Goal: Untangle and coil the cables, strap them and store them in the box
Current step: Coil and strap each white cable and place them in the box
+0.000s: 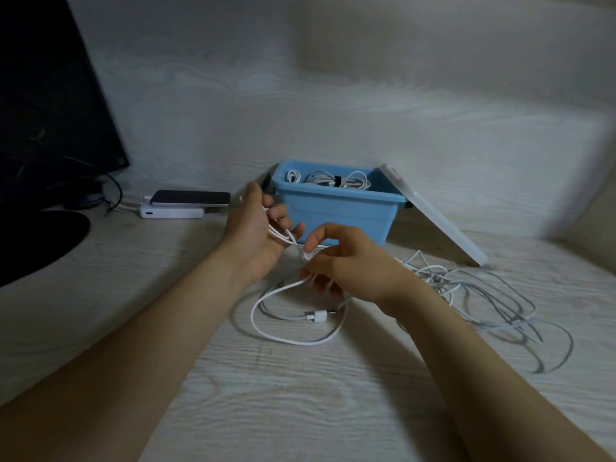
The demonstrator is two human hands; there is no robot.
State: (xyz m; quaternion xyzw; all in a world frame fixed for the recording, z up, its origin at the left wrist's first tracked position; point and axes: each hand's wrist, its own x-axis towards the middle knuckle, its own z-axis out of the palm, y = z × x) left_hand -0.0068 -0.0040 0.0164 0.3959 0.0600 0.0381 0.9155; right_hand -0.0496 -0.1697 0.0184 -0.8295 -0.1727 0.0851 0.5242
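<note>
While both bare forearms are reaching out over the pale wood-grain tabletop [300, 411], the left hand [260, 225] is gripping several strands of a thin white charging cable [281, 288]. Its fingers are curling round the strands and its palm is turning to the right.

The right hand [346, 261] is hovering just beside and slightly lower. It is pinching the same cable between thumb and curled fingers, knuckles up.

Below the hands the cable is hanging down into one open loop that is lying on the tabletop. Its small white rectangular plug [316, 317] is resting inside that loop.

A light-blue plastic box [333, 211] is standing open just behind the hands. Coiled white cables [333, 181] are sitting inside it, and one bundle is showing a dark strap round its middle.

A translucent white flat lid [433, 221] is leaning against the box's right side.

A loose tangle of pale grey-white cables [483, 295] is sprawling on the tabletop, right of the right wrist.

Far left, a dark-screened phone [190, 197] is lying on a white slab-shaped power bank [173, 213], near a black monitor [50, 95].
</note>
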